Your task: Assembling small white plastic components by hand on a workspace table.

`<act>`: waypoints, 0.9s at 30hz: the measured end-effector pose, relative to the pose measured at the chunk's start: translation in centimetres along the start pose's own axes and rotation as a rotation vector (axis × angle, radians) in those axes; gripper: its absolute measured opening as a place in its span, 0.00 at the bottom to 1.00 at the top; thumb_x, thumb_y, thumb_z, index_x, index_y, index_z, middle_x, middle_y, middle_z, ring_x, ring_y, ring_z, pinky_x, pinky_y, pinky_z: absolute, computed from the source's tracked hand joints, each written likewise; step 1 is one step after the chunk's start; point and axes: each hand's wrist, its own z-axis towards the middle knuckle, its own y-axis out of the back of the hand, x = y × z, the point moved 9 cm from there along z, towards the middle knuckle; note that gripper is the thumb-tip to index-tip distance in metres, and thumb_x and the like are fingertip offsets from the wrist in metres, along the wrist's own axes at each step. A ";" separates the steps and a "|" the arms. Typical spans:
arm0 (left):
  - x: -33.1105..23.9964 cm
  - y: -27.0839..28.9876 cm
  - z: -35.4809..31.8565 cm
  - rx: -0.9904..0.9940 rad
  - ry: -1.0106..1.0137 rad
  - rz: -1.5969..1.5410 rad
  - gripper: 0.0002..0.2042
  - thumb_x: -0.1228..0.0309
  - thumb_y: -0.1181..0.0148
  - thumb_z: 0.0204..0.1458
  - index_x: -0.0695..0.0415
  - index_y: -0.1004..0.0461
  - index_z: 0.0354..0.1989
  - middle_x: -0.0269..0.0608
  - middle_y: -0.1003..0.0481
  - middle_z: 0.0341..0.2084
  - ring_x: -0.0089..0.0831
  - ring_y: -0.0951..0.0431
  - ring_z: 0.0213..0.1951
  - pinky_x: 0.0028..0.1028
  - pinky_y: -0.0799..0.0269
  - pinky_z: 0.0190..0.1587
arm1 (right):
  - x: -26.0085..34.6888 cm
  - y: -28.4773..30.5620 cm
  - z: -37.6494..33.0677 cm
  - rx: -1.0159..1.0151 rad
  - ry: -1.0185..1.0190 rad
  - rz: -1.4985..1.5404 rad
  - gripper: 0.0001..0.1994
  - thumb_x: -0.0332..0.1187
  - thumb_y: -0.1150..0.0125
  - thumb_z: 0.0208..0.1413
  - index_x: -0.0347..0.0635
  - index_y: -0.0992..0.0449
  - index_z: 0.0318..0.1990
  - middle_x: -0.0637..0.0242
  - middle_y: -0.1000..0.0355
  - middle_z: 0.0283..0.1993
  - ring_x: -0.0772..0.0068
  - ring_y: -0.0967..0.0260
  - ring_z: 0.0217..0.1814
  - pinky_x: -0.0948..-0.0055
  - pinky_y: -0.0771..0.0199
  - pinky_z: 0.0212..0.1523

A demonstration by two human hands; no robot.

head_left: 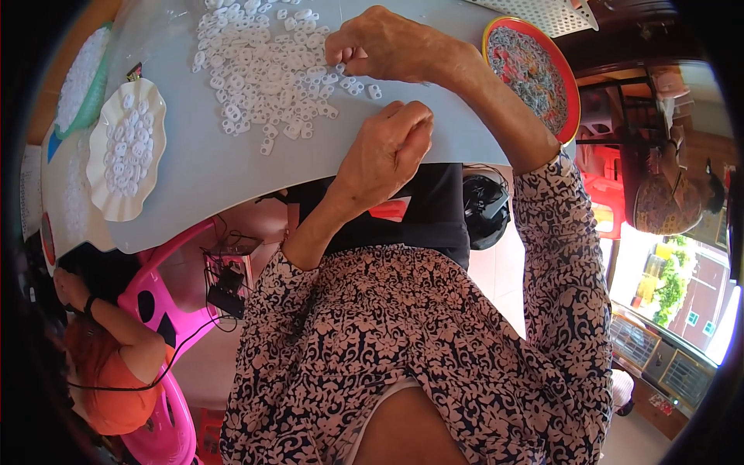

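My left hand (385, 149) is closed in a fist at the table's near edge, its thumb pressed against the curled fingers. Whatever it may hold is hidden. My right hand (378, 43) reaches across the table with its fingers curled at the right side of a spread of small white plastic pieces with holes (260, 70). Its fingertips are tucked under, and I cannot make out what is in them. A few of the white pieces lie just below that hand. To my right stands a round red bowl with a yellow rim (575, 99), holding many tiny grey parts.
A cream scalloped dish (99, 174) with white oval pieces sits on the grey table (201, 174) at left. Beyond it is a green container (91, 105) of white bits. A white perforated tray (554, 17) is at far right. A person in orange (116, 387) sits at lower left beside pink chairs.
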 end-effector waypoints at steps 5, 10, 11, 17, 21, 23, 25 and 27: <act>-0.5 0.1 0.0 0.014 0.009 0.000 0.04 0.77 0.52 0.54 0.64 0.33 0.33 0.39 0.33 0.22 0.24 0.33 0.22 0.23 0.36 0.25 | -0.3 -0.7 0.5 0.028 -0.027 -0.016 0.06 0.23 0.40 0.45 0.39 0.23 0.33 0.57 0.25 0.30 0.59 0.26 0.33 0.67 0.26 0.36; -0.1 0.0 0.0 0.013 0.068 -0.046 0.03 0.78 0.51 0.51 0.65 0.33 0.31 0.45 0.33 0.19 0.35 0.31 0.22 0.31 0.34 0.26 | -0.5 -0.6 0.1 0.064 -0.131 -0.106 0.07 0.24 0.39 0.44 0.39 0.24 0.33 0.57 0.26 0.28 0.58 0.26 0.32 0.66 0.26 0.34; -0.2 0.2 -0.1 0.008 0.041 -0.027 0.03 0.77 0.51 0.53 0.65 0.33 0.32 0.42 0.33 0.21 0.29 0.32 0.22 0.27 0.35 0.26 | -0.3 -0.4 0.1 0.097 -0.162 -0.094 0.07 0.24 0.39 0.43 0.39 0.24 0.33 0.57 0.26 0.27 0.59 0.27 0.31 0.66 0.26 0.34; -0.2 0.2 0.2 0.006 0.054 -0.041 0.03 0.77 0.51 0.54 0.64 0.33 0.31 0.39 0.32 0.20 0.23 0.33 0.23 0.23 0.35 0.26 | -1.7 0.8 -2.4 -0.010 -0.129 0.209 0.07 0.26 0.40 0.44 0.39 0.23 0.34 0.61 0.26 0.27 0.68 0.26 0.29 0.72 0.27 0.32; 0.5 1.5 0.1 -0.086 0.126 -0.133 0.05 0.75 0.52 0.56 0.63 0.34 0.30 0.35 0.31 0.20 0.21 0.32 0.23 0.22 0.35 0.27 | -3.2 2.3 -5.7 -0.200 -0.355 0.551 0.07 0.28 0.41 0.50 0.39 0.22 0.37 0.65 0.24 0.30 0.78 0.27 0.30 0.79 0.26 0.34; 0.6 2.1 0.3 -0.123 0.094 -0.113 0.06 0.71 0.51 0.57 0.62 0.33 0.32 0.33 0.31 0.21 0.19 0.33 0.25 0.20 0.36 0.28 | -3.4 2.1 -7.1 -0.267 -0.335 0.680 0.07 0.29 0.41 0.52 0.37 0.23 0.38 0.65 0.24 0.30 0.78 0.27 0.31 0.79 0.26 0.35; 0.8 3.7 0.3 -0.295 0.103 -0.101 0.08 0.68 0.50 0.57 0.61 0.33 0.34 0.33 0.31 0.22 0.19 0.33 0.26 0.19 0.36 0.30 | -3.0 2.0 -8.1 -0.331 -0.307 0.814 0.07 0.29 0.41 0.53 0.36 0.23 0.39 0.66 0.24 0.30 0.79 0.27 0.31 0.79 0.25 0.35; 0.9 3.7 0.7 -0.307 0.127 -0.103 0.09 0.67 0.49 0.57 0.61 0.33 0.35 0.34 0.31 0.22 0.19 0.33 0.27 0.19 0.37 0.30 | -2.5 2.0 -9.1 -0.385 -0.303 0.874 0.09 0.28 0.40 0.54 0.34 0.25 0.41 0.66 0.25 0.30 0.81 0.28 0.31 0.81 0.26 0.34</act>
